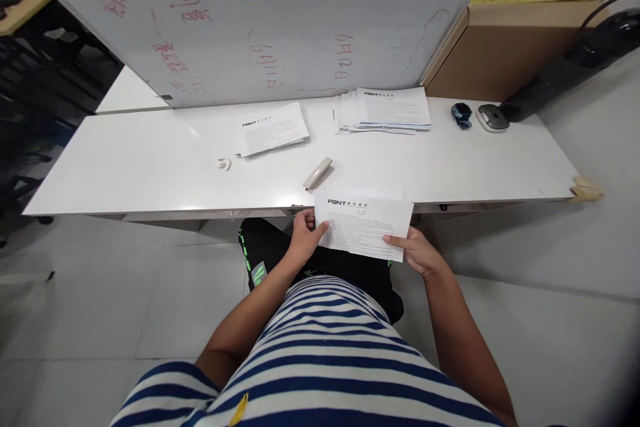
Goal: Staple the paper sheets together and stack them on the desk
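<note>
Between my two hands is a printed sheet of paper [363,223] headed "PONY", held over my lap at the desk's front edge; whether it is one sheet or more I cannot tell. My left hand [306,235] pinches its left edge, thumb on top. On the right edge my right hand [417,250] grips it the same way, fingers hidden beneath. Just beyond the paper lies a light grey stapler [318,173], set diagonally. Farther back are a smaller pile of printed papers [275,130] and a thicker paper stack [387,110] with uneven edges.
A whiteboard [300,20] with red writing stands along the back of the white desk [150,173]. Small white curled pieces [225,163] lie at left. To the right are a dark watch [461,115], a computer mouse [493,118], a cardboard box [510,47] and a black cylinder [575,60].
</note>
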The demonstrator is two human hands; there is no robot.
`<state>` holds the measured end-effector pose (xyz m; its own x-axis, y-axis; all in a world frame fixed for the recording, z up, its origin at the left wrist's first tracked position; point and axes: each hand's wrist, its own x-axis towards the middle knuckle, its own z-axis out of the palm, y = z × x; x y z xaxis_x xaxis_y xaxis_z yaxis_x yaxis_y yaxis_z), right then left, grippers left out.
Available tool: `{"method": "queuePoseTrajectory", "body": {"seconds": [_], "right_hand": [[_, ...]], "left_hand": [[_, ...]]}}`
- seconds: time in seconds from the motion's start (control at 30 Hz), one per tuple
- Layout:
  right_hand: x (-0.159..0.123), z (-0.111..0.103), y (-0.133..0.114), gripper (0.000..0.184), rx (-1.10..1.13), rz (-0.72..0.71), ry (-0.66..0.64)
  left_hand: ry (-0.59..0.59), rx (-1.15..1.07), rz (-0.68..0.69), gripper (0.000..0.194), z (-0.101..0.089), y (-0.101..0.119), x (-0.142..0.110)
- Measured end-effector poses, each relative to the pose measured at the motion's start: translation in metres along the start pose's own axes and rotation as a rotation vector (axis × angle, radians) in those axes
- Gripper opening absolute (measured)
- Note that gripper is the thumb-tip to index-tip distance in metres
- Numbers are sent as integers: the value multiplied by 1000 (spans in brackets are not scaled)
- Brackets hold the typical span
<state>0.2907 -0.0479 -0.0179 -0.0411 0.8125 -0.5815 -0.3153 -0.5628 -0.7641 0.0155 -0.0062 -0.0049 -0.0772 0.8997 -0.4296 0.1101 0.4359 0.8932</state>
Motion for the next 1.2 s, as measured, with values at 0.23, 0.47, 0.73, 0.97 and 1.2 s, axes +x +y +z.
{"method": "queuePoseTrajectory", "body": {"seconds": [0.23,0.47,0.73,0.97,1.2], "right_hand": [[0,23,4,58,-147,0,-43],[0,38,-4,59,-303,-57,-96],[16,99,-43,52,-526,-315,-54],[44,156,-40,45,-548,-619,71],[65,162,-30,52,-589,-652,93]], "left_hand": [[-311,-330,-118,61,-18,-20,3],[-332,-304,37,49,-50,4,-2],[-211,-250,342,35,-97,46,7],[-26,-190,596,24,-110,59,33],[-21,-114,548,42,-102,62,55]]}}
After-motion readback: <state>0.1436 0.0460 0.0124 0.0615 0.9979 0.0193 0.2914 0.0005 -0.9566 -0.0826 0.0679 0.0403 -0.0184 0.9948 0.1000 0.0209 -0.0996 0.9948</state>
